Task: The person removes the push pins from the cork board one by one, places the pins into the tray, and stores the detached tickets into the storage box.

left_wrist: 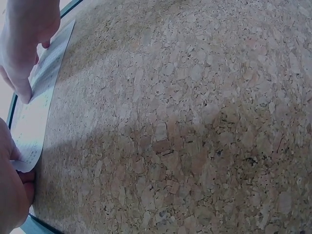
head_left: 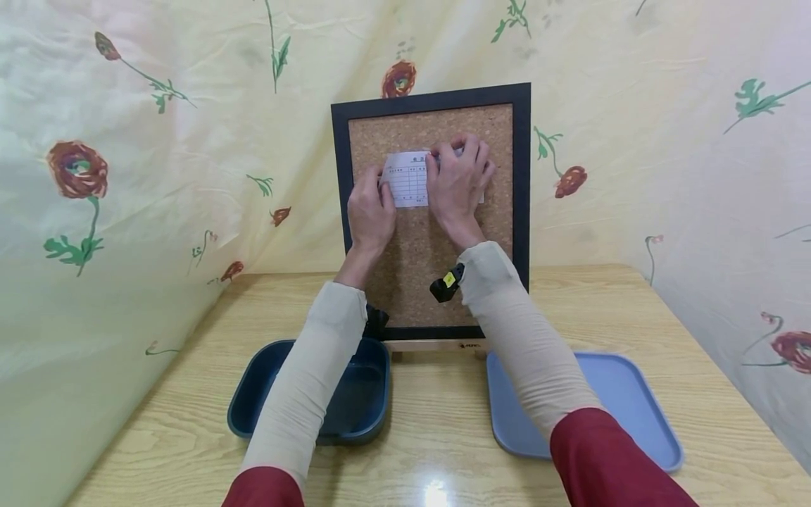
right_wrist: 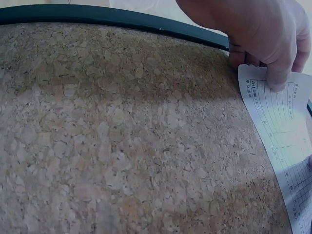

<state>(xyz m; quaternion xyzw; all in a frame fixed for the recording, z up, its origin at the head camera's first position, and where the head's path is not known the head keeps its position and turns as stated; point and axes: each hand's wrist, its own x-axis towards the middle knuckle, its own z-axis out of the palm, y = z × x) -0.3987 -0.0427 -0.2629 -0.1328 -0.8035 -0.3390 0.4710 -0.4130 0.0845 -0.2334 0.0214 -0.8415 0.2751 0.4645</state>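
A printed white paper form (head_left: 407, 182) with a ruled table lies against the upper part of a black-framed cork board (head_left: 412, 267). My left hand (head_left: 371, 217) pinches its left edge; in the right wrist view that edge looks finely notched, with a finger in front and others behind. Over the right half bends my right hand (head_left: 460, 184), its thumb and fingertips on the form (left_wrist: 41, 100). That hand hides much of the form's right half in the head view. The left wrist view shows the lower left corner slightly lifted from the cork.
The board stands in a light wooden base (head_left: 437, 345) on a wood-grain table (head_left: 437, 422). A dark blue bin (head_left: 383, 394) is under my left forearm, and a light blue tray (head_left: 640, 401) under my right. A flowered cloth (head_left: 633, 176) hangs behind.
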